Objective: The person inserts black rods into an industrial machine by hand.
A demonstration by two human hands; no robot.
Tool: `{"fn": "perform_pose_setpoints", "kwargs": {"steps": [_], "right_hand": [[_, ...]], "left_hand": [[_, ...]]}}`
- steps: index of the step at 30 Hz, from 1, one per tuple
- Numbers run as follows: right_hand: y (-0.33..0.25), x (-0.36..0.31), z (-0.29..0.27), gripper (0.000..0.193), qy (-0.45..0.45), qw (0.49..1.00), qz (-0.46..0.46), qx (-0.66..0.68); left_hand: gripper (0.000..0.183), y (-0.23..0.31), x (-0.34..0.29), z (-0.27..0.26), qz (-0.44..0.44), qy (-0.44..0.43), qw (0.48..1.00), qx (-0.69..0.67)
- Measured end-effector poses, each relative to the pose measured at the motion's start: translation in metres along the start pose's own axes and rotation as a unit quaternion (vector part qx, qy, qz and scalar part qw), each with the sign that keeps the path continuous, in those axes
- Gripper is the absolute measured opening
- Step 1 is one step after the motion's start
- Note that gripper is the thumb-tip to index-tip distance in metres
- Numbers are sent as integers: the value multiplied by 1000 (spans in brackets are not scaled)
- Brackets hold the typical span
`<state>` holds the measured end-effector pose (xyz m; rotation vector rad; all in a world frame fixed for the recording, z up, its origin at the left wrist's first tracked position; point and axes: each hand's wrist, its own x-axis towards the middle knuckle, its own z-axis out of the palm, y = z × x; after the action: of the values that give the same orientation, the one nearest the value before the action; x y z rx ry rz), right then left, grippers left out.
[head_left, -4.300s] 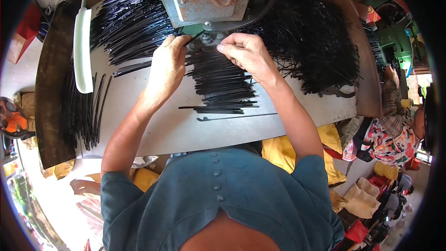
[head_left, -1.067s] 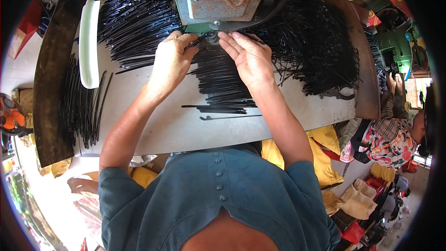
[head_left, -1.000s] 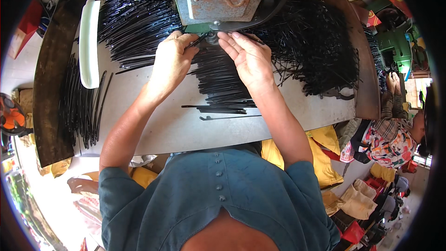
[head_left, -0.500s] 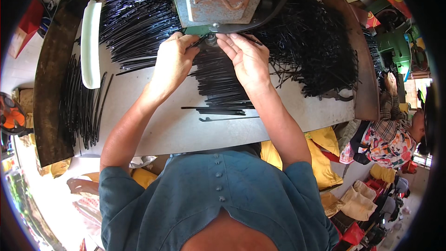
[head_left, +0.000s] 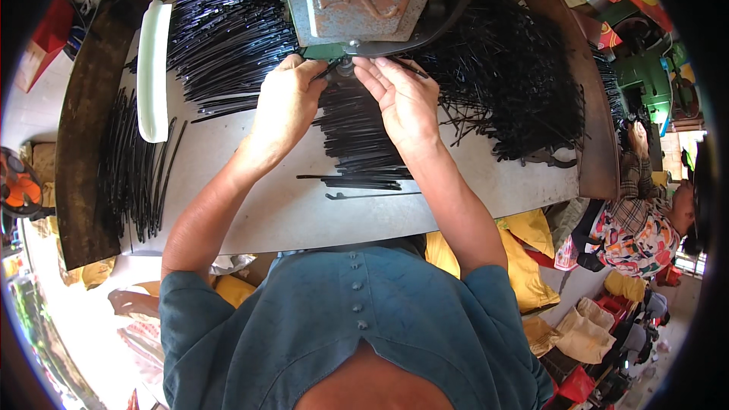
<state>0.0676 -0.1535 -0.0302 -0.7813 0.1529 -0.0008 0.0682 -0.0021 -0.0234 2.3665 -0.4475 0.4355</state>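
Note:
My left hand (head_left: 282,106) is closed in a pinch on the end of a thin black rod (head_left: 328,70), just under the machine head (head_left: 357,0). On the other side of the machine's small round metal working part (head_left: 345,67), my right hand (head_left: 406,99) steadies the same or another black rod between thumb and fingers, its other fingers stretched out. Whether one rod passes through or two are held is hidden. Below my hands lies a neat stack of black rods (head_left: 361,137) on the pale tabletop (head_left: 250,216), with a single rod (head_left: 372,196) nearest me.
Large heaps of black rods lie at the back left (head_left: 228,38) and right (head_left: 509,68). More rods (head_left: 133,167) lie far left beside a white lamp (head_left: 154,76). Pliers (head_left: 550,158) rest at the right. A curved brown rim (head_left: 83,144) edges the table. Another person (head_left: 638,220) works at right.
Hardly anything differs. Both hands stay at the machine head with the rod, and the whole picture has shifted very slightly.

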Motion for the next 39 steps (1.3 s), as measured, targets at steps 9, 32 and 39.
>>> {"fn": "perform_pose_setpoints", "kwargs": {"steps": [9, 32, 39], "right_hand": [[1, 2, -2, 5, 3, 1000, -2, -4], [-23, 0, -12, 16, -126, 958, 178, -187], [-23, 15, -25, 16, -26, 995, 80, -51]], "left_hand": [[35, 5, -9, -2, 98, -18, 968, 230], [21, 18, -27, -21, -103, -194, 972, -85], [35, 41, -26, -7, -270, -166, 860, -399]]}}
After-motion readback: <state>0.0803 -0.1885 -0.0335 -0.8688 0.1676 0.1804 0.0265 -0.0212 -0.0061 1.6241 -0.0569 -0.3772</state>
